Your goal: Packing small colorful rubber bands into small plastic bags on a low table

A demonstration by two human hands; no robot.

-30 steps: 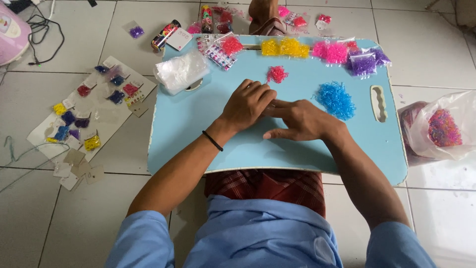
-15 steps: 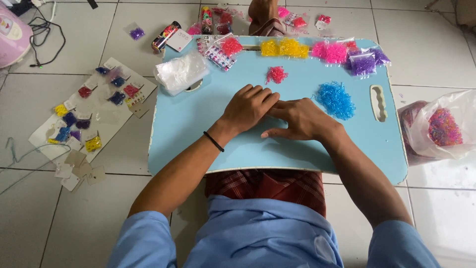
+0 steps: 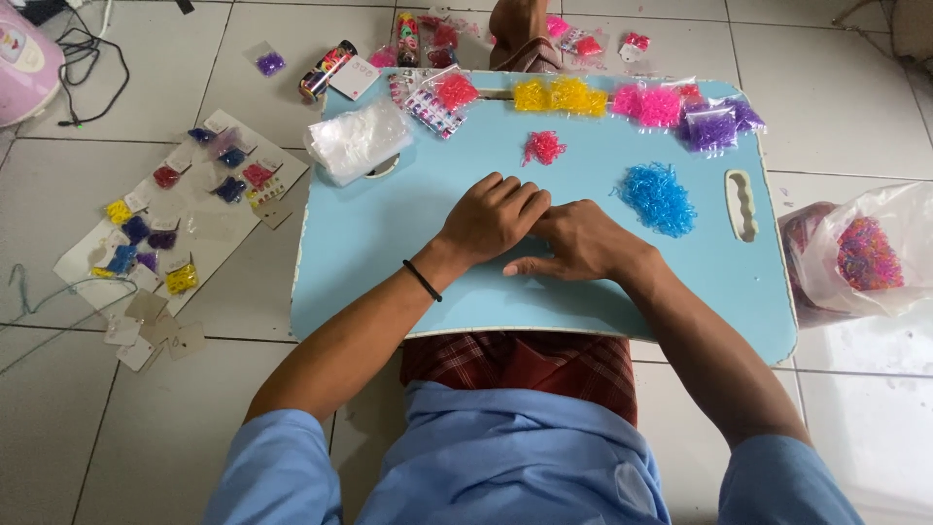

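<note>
Resting palms-down on the light blue lap table [image 3: 389, 253], the left hand [image 3: 491, 219] and right hand [image 3: 578, 241] touch at the fingertips, fingers loosely together; whether anything is pinched beneath cannot be told. Nearest thing: blue pile of tiny elastic bands [image 3: 659, 196], just right of the right hand, loose and tangled. A small pink-red pile [image 3: 542, 147] lies beyond the hands. Yellow [image 3: 559, 95], pink [image 3: 646, 105] and bagged purple bands [image 3: 714, 126] line the far edge. A clear plastic bag [image 3: 855, 258] on the tiled floor holds mixed coloured bands. Crumpled white plastic bags [image 3: 358, 141] sit at the table's far-left corner.
</note>
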